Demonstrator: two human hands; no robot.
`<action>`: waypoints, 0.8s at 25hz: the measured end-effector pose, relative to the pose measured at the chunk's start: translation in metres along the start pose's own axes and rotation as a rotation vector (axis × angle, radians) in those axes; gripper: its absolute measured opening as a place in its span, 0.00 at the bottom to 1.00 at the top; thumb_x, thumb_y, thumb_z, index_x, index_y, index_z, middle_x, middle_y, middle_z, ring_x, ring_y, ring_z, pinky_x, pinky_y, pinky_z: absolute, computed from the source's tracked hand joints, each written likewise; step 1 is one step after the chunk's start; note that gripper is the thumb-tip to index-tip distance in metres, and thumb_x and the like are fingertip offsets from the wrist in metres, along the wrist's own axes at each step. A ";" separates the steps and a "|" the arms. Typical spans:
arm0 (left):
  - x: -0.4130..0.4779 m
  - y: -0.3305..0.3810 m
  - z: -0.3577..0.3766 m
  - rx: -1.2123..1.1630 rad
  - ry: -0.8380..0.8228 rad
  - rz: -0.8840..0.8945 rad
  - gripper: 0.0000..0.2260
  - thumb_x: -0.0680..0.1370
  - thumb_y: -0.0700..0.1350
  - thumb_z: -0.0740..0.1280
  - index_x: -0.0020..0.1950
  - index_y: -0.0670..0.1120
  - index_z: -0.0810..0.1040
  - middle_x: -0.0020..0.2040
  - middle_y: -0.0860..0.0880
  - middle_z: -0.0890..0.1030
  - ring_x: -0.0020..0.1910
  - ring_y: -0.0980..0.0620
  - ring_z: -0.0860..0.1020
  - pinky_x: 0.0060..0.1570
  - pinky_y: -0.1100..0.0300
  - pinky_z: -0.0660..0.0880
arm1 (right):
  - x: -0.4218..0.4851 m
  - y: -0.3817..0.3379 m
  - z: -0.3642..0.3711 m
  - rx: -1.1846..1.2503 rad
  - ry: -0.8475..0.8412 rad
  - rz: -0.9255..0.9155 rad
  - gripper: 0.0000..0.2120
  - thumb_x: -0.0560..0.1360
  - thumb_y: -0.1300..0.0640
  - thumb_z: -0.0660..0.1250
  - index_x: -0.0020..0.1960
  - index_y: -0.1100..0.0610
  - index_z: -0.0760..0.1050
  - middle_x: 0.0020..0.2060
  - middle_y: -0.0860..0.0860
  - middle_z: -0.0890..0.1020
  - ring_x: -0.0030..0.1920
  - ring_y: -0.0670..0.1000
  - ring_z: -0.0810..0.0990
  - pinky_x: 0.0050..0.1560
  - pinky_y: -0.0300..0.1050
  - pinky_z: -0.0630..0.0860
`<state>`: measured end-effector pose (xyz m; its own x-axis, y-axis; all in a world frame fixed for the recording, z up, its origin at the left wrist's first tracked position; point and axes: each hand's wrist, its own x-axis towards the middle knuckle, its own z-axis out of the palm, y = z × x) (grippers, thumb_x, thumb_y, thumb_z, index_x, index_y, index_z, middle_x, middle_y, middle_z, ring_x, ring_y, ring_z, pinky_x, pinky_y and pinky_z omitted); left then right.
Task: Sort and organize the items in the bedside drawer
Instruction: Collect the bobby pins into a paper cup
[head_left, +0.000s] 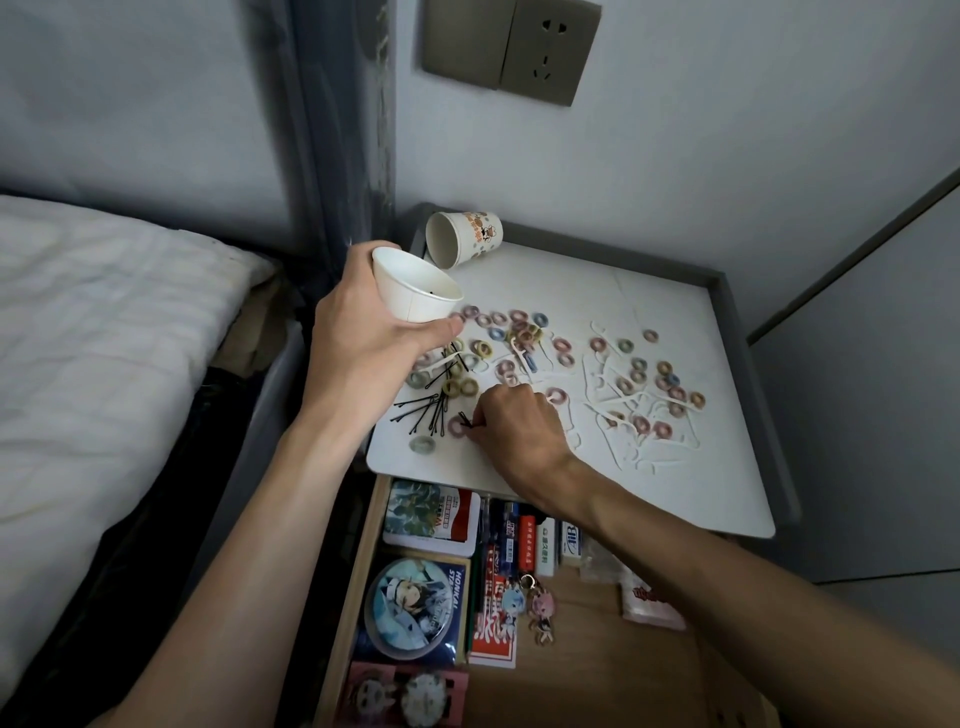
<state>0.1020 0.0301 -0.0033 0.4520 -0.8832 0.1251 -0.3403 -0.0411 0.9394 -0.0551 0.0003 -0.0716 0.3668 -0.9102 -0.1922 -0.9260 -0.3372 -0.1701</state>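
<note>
At the near-left corner of the bench (675, 322), your right grip (519, 431) is curled, pinching a black hairpin (464, 420). At its 10 o'clock, your left grip (363, 343) wraps a tilted white paper cup (415, 291). More hairpins (423, 410) lie at 9 o'clock; hair ties (522, 332) and floss picks (618, 405) spread toward 2. A printed cup (465, 236) lies tipped at 12. The open drawer (597, 649) sits at 6, holding cards and keychains.

Plain white cup (415, 291) on the left, cream cup (470, 236) farther back with an orange-and-brown cartoon print. Hair ties (524, 332) in pastel pink, blue, yellow, green. Black hairpins (426, 410), white floss picks (618, 402), white desk (649, 291) rimmed in grey.
</note>
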 end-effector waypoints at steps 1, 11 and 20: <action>0.000 0.000 0.000 0.004 0.000 0.000 0.30 0.62 0.47 0.81 0.60 0.51 0.73 0.47 0.58 0.78 0.43 0.72 0.74 0.39 0.77 0.69 | -0.001 -0.001 -0.002 -0.080 0.007 -0.006 0.05 0.78 0.58 0.67 0.51 0.59 0.79 0.44 0.56 0.82 0.42 0.57 0.81 0.40 0.47 0.73; -0.003 -0.001 -0.008 -0.001 0.000 -0.004 0.29 0.63 0.46 0.81 0.60 0.51 0.73 0.48 0.58 0.78 0.43 0.72 0.74 0.38 0.77 0.69 | -0.009 0.015 -0.016 -0.058 0.005 -0.013 0.07 0.81 0.62 0.59 0.57 0.60 0.73 0.46 0.57 0.82 0.42 0.56 0.79 0.42 0.49 0.72; -0.002 -0.007 -0.010 0.150 -0.088 -0.013 0.30 0.62 0.48 0.82 0.59 0.53 0.71 0.51 0.54 0.79 0.49 0.53 0.77 0.41 0.67 0.71 | 0.028 0.033 -0.102 0.330 0.316 -0.334 0.09 0.78 0.63 0.67 0.54 0.58 0.84 0.41 0.47 0.84 0.35 0.41 0.77 0.40 0.24 0.68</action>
<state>0.1114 0.0369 -0.0067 0.3853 -0.9194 0.0790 -0.4570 -0.1158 0.8819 -0.0843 -0.0603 0.0162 0.5434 -0.8117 0.2141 -0.6682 -0.5726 -0.4749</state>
